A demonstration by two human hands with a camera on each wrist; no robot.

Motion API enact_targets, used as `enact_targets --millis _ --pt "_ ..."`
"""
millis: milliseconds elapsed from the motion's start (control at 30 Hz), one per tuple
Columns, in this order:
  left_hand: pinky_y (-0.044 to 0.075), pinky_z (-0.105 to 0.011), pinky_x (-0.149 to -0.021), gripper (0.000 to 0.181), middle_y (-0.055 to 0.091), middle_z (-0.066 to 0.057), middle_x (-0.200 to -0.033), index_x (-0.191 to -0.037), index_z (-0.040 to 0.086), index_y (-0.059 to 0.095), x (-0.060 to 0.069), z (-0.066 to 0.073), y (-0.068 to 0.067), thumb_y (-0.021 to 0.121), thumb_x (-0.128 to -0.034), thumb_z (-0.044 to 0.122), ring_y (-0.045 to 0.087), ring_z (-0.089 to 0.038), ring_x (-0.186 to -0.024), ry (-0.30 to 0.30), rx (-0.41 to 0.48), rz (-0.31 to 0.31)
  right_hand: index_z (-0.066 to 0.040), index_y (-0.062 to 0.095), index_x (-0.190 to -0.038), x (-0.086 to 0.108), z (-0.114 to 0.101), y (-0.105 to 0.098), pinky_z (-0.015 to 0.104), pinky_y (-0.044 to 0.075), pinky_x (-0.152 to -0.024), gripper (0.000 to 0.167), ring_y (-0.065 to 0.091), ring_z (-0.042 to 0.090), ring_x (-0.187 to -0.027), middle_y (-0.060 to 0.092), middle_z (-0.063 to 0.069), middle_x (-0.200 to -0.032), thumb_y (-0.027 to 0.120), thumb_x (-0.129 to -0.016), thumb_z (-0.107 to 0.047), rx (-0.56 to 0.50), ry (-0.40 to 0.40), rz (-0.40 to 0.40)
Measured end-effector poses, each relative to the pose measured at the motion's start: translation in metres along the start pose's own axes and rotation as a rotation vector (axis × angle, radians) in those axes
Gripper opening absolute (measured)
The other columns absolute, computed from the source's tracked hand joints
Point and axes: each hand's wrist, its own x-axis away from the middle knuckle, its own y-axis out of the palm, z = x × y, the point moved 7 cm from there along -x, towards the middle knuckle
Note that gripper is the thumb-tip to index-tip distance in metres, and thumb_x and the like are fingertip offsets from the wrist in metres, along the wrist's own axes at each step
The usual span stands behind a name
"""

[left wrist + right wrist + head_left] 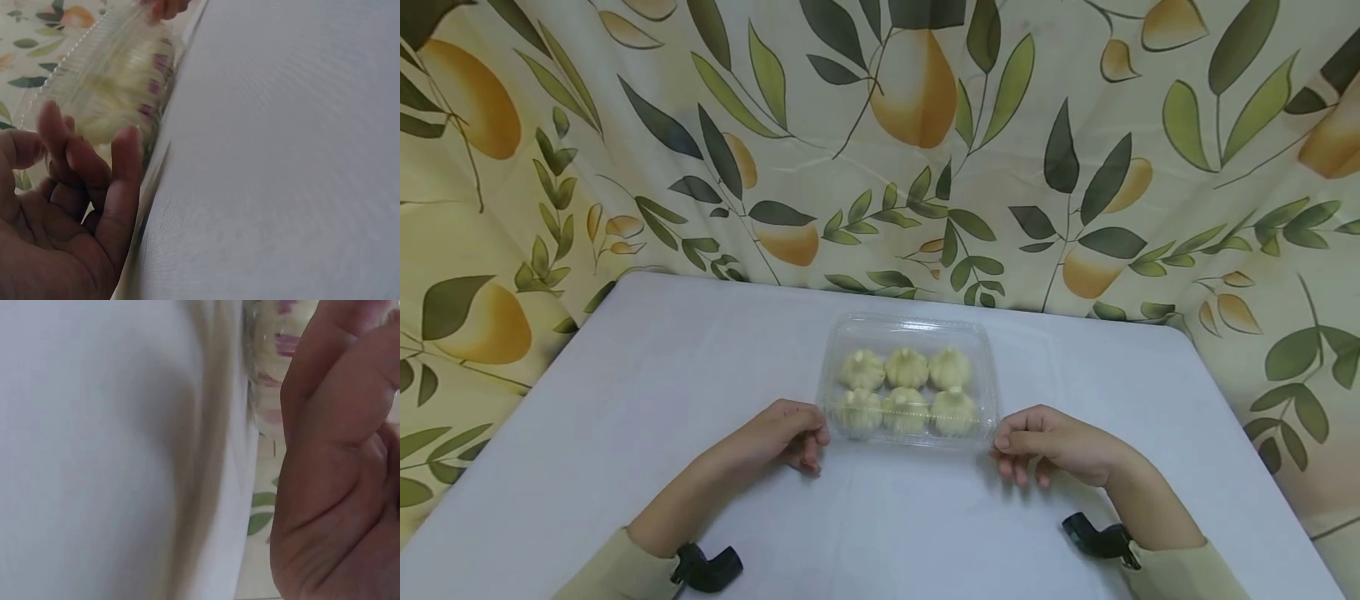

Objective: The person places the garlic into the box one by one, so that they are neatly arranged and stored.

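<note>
A clear plastic clamshell box (910, 327) sits on the white table with its lid down. Through the plastic show several pale, ribbed, garlic-shaped pieces (907, 367) in two rows. Purple patches mark their sides in the left wrist view. At the box's near left corner is my left hand (792, 433), its fingers loosely bent; that view shows nothing between thumb and fingers. My right hand (1048, 446) lies by the near right corner, fingers loosely bent, its fingertips close against the box edge. Whether either hand touches the plastic is hard to tell.
The white tabletop (880, 525) spreads around the box. A curtain (820, 183) printed with fruit and leaves hangs behind and beside the table. Black wrist-worn devices (709, 568) sit at both sleeve cuffs.
</note>
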Motion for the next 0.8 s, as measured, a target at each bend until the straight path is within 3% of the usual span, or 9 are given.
enact_targets --millis 133,367,567,800 --pt "0.060 -0.038 -0.070 0.026 0.053 0.004 -0.057 -0.082 0.003 0.060 0.0002 0.0014 0.0007 0.044 -0.0992 0.016 0.063 -0.016 -0.060 0.002 0.025 -0.005 0.019 0.055 -0.105 -0.0028 0.0025 -0.0006 0.018 0.046 -0.050 0.035 0.062 0.007 -0.065 0.069 0.001 -0.082 0.051 -0.103 -0.015 -0.019 0.006 0.002" --pt "0.059 -0.037 -0.068 0.021 0.045 0.006 -0.055 -0.081 0.004 0.056 0.0022 0.0000 0.0037 0.045 -0.0968 0.013 0.062 -0.014 -0.057 -0.016 0.028 -0.047 0.006 0.064 -0.098 -0.0031 0.0058 0.0004 0.018 0.046 -0.050 0.025 0.063 0.007 -0.064 0.069 0.000 -0.079 0.051 -0.102 -0.016 -0.053 0.026 0.034" --pt "0.059 -0.035 -0.066 0.022 0.037 0.006 -0.055 -0.078 0.003 0.053 0.0049 0.0032 0.0069 0.043 -0.0963 0.011 0.055 -0.014 -0.057 -0.014 -0.005 -0.070 0.004 0.066 -0.097 -0.0012 0.0047 0.0043 0.017 0.046 -0.049 0.023 0.063 0.006 -0.064 0.070 0.001 -0.078 0.050 -0.100 -0.012 -0.060 0.013 0.002" --pt "0.060 -0.037 -0.066 0.021 0.041 0.007 -0.053 -0.078 0.005 0.054 0.0041 0.0019 0.0051 0.044 -0.0948 0.012 0.061 -0.013 -0.054 -0.019 0.006 -0.059 0.004 0.066 -0.095 -0.0005 0.0017 0.0078 0.016 0.045 -0.049 0.021 0.061 0.004 -0.062 0.070 -0.001 -0.076 0.050 -0.100 -0.010 -0.069 -0.013 -0.009"
